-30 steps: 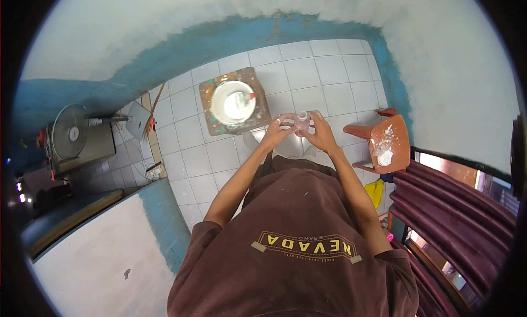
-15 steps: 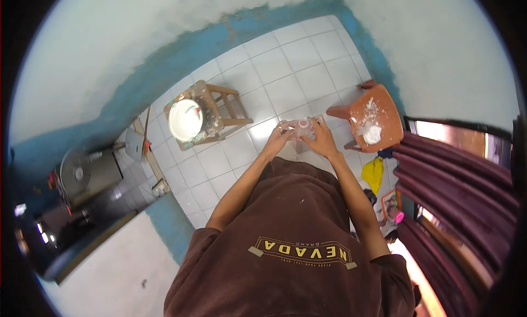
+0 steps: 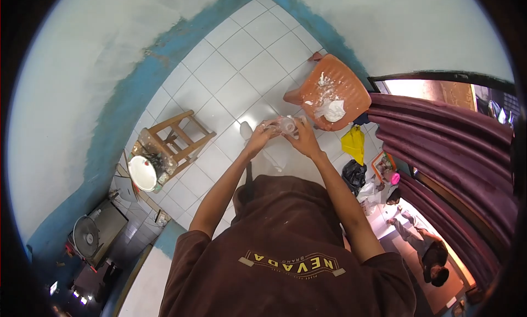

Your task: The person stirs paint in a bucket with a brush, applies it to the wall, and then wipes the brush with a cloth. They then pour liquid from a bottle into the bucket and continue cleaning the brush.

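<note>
Both my hands are raised in front of my chest and hold a small clear plastic container [image 3: 286, 124] between them. My left hand [image 3: 259, 136] grips its left side with curled fingers. My right hand [image 3: 303, 139] closes on its right side and top. What the container holds is too small to make out. Below the hands lies the white tiled floor [image 3: 236, 70].
An orange plastic chair [image 3: 335, 92] with white crumpled material on its seat stands to the right of my hands. A wooden stool [image 3: 167, 144] carrying a white bowl [image 3: 143, 173] stands at the left. A maroon curtain [image 3: 439, 152] hangs right, with a person [image 3: 425, 251] lying beyond it.
The view has swung right: the stool and bowl slid to the lower left, the orange chair came closer to the hands, and the doorway with a person appeared. Both hands keep hold of the container.
</note>
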Tool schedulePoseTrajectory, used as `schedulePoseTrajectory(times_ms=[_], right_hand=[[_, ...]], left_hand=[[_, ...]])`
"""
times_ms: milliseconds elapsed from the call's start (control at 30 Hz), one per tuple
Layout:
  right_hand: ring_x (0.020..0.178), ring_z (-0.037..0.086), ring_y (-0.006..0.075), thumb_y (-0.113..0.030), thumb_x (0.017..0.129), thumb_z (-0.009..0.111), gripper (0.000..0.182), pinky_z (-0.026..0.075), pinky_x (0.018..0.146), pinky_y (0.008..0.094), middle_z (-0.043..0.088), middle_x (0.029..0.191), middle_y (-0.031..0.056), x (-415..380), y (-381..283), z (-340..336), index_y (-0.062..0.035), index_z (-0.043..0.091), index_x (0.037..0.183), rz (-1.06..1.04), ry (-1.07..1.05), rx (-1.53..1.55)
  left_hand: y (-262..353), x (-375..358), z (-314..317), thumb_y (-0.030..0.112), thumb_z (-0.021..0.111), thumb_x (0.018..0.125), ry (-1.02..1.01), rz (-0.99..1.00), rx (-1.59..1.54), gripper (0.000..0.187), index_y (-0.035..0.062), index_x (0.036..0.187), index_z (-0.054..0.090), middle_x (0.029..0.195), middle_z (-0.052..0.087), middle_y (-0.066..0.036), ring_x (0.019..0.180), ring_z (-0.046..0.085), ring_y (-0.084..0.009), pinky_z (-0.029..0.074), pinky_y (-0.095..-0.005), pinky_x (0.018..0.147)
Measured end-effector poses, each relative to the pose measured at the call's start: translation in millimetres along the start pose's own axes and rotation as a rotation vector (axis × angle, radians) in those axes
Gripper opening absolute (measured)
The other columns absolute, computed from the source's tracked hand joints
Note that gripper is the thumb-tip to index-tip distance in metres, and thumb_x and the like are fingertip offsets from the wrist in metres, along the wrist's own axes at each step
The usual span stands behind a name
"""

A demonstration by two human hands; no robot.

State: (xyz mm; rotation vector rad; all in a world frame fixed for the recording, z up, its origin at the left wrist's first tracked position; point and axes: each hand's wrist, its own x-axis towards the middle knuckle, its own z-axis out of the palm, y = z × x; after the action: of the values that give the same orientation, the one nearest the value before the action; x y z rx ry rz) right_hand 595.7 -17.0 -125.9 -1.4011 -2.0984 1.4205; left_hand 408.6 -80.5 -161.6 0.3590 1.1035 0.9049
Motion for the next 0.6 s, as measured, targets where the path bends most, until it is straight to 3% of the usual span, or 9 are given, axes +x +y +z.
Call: schedulePoseTrajectory(times_ms=[133, 200, 300, 400, 533, 600], right_hand=[[0.102, 0.058, 0.0362, -0.018, 0.082, 0.075, 0.051, 0.054, 0.081, 0.0395, 0.05, 0.113, 0.0192, 19, 74, -43, -0.0003, 0.054, 0.125, -0.062, 0.001, -0.041], [0.102, 0.057, 0.0379, -0.022, 0.08, 0.076, 0.059, 0.05, 0.084, 0.0455, 0.05, 0.118, 0.019, 30, 120, -60, -0.0022, 0.051, 0.13, -0.17, 0.02, -0.306], [0.106, 0.055, 0.0419, -0.018, 0.08, 0.073, 0.054, 0.047, 0.092, 0.0465, 0.05, 0.12, 0.0235, 58, 195, -79, 0.0013, 0.053, 0.127, -0.143, -0.074, -0.198], [0.11, 0.054, 0.043, -0.016, 0.079, 0.072, 0.058, 0.047, 0.092, 0.0457, 0.049, 0.125, 0.0257, 77, 252, -103, 0.0025, 0.05, 0.129, 0.029, -0.152, -0.087], [0.116, 0.052, 0.0438, -0.013, 0.081, 0.071, 0.06, 0.049, 0.09, 0.0451, 0.048, 0.126, 0.0267, 100, 329, -97, 0.0035, 0.046, 0.133, -0.059, -0.107, -0.185], [0.117, 0.05, 0.0441, -0.013, 0.081, 0.072, 0.062, 0.048, 0.092, 0.0459, 0.047, 0.128, 0.027, 109, 354, -90, 0.0039, 0.044, 0.134, 0.044, -0.149, -0.087]], left_hand=[[-29, 65, 47, 0.011, 0.042, 0.099, 0.079, -0.061, 0.01, 0.039, -0.0016, 0.135, 0.047, 0.136, 0.048, -0.015, 0.117, 0.056, -0.0232, 0.047, -0.037, 0.107], [-58, 103, 70, 0.014, 0.045, 0.098, 0.102, -0.056, -0.1, 0.039, -0.0022, 0.134, 0.047, 0.133, 0.049, -0.013, 0.116, 0.057, -0.0226, 0.048, -0.0363, 0.104], [-103, 172, 96, 0.019, 0.049, 0.099, 0.134, -0.04, -0.228, 0.042, -0.0016, 0.135, 0.048, 0.132, 0.05, -0.011, 0.116, 0.057, -0.0216, 0.047, -0.0355, 0.102], [-135, 222, 121, 0.023, 0.049, 0.099, 0.166, -0.047, -0.239, 0.045, 0.0013, 0.138, 0.046, 0.135, 0.05, -0.011, 0.121, 0.053, -0.0218, 0.044, -0.0358, 0.105], [-173, 283, 131, 0.029, 0.049, 0.1, 0.187, -0.11, -0.205, 0.049, 0.005, 0.143, 0.043, 0.137, 0.049, -0.011, 0.125, 0.049, -0.0214, 0.041, -0.0352, 0.107], [-190, 301, 130, 0.032, 0.048, 0.101, 0.213, -0.103, -0.194, 0.051, 0.0058, 0.143, 0.043, 0.137, 0.05, -0.011, 0.126, 0.049, -0.0216, 0.041, -0.0354, 0.106]])
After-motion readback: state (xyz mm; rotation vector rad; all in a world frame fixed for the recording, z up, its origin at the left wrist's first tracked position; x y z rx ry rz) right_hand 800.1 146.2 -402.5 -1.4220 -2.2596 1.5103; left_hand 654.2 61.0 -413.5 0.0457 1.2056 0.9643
